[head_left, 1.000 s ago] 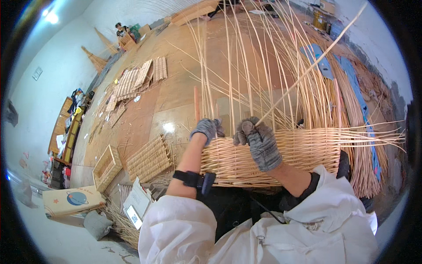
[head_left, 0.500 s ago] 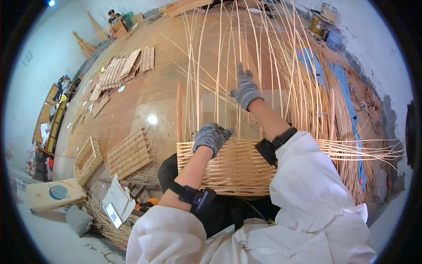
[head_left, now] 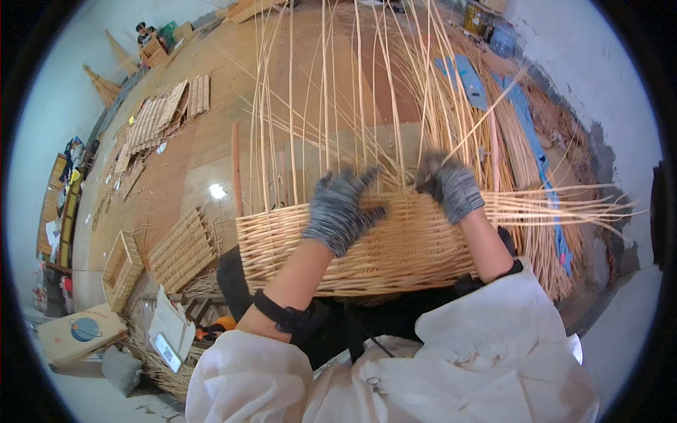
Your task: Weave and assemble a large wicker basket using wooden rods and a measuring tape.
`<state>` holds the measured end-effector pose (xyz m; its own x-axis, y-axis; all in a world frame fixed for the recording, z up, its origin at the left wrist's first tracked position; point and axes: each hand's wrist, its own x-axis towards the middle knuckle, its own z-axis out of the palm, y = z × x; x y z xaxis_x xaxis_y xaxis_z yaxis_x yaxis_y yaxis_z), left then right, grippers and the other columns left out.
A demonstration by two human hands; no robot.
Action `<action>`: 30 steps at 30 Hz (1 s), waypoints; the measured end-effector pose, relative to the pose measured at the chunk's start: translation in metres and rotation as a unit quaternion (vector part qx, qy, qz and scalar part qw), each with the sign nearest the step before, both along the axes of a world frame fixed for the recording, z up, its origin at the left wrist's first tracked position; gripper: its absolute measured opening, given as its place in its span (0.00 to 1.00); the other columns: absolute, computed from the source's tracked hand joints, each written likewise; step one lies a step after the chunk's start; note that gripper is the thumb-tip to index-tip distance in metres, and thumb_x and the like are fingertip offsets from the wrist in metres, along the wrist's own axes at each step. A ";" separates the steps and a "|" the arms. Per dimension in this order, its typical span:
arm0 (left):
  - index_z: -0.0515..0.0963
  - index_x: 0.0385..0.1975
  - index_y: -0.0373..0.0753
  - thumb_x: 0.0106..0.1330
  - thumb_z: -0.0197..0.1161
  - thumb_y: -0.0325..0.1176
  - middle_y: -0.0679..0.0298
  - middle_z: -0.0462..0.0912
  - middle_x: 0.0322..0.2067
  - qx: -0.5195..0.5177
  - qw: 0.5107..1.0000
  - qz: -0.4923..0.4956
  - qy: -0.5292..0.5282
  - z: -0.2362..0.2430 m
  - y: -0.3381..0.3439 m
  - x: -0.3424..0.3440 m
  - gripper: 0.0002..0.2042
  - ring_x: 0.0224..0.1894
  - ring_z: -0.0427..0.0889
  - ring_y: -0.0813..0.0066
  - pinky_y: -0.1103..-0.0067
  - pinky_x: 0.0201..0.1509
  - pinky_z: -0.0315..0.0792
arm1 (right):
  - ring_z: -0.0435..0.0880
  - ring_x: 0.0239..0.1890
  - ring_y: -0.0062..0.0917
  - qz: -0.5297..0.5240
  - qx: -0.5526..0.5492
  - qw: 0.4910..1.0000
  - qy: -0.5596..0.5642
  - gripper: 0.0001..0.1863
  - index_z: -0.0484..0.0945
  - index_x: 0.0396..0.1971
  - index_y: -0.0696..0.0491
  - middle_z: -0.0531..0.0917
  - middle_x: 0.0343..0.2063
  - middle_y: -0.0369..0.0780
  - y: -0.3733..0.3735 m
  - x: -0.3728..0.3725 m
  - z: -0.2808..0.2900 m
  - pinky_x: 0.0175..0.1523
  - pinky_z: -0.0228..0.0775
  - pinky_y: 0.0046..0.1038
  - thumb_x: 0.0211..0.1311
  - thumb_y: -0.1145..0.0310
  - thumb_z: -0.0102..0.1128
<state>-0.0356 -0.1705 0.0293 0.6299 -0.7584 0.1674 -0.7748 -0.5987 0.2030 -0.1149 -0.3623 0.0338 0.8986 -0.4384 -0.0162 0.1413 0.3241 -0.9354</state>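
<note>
Wicker panel (head_left: 402, 247), tall rods (head_left: 292, 106), rod pile (head_left: 543, 264) beside

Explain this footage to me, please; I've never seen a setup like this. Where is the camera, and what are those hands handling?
There is no machine here: a person works with two hands in grey knitted gloves. The view comes from a wide fisheye camera on the person's head, looking down, so straight edges bend near the rim.

In front of the body is a woven panel, with upright rods rising above it. The left hand, fingers spread, lies over the panel, holding nothing visible. The right hand, blurred, seems closed on a slanting rod.

On the floor lie woven mats and a flat woven piece.
</note>
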 end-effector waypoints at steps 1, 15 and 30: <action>0.53 0.58 0.50 0.47 0.48 0.66 0.52 0.65 0.50 -0.008 1.000 0.003 -0.004 0.009 -0.010 -0.011 0.39 0.55 0.62 0.62 0.69 0.63 0.41 | 0.77 0.29 0.26 0.021 0.025 0.992 0.126 0.12 0.69 0.38 0.60 0.76 0.28 0.42 -0.020 0.003 -0.011 0.36 0.73 0.27 0.55 0.71 0.50; 0.64 0.52 0.53 0.46 0.53 0.62 0.52 0.64 0.50 -0.064 0.981 0.011 -0.183 0.009 -0.070 -0.061 0.33 0.57 0.56 0.58 0.57 0.60 0.37 | 0.74 0.26 0.23 -0.164 -0.018 0.986 -0.026 0.14 0.65 0.42 0.59 0.74 0.29 0.42 -0.079 -0.065 -0.023 0.29 0.71 0.26 0.54 0.76 0.49; 0.66 0.50 0.51 0.47 0.54 0.59 0.58 0.71 0.41 0.044 0.999 -0.017 0.000 -0.012 -0.117 -0.080 0.30 0.45 0.68 0.60 0.52 0.53 0.49 | 0.78 0.31 0.24 -0.205 -0.138 0.955 0.167 0.22 0.61 0.52 0.54 0.77 0.32 0.42 -0.116 -0.198 0.028 0.26 0.72 0.19 0.57 0.69 0.49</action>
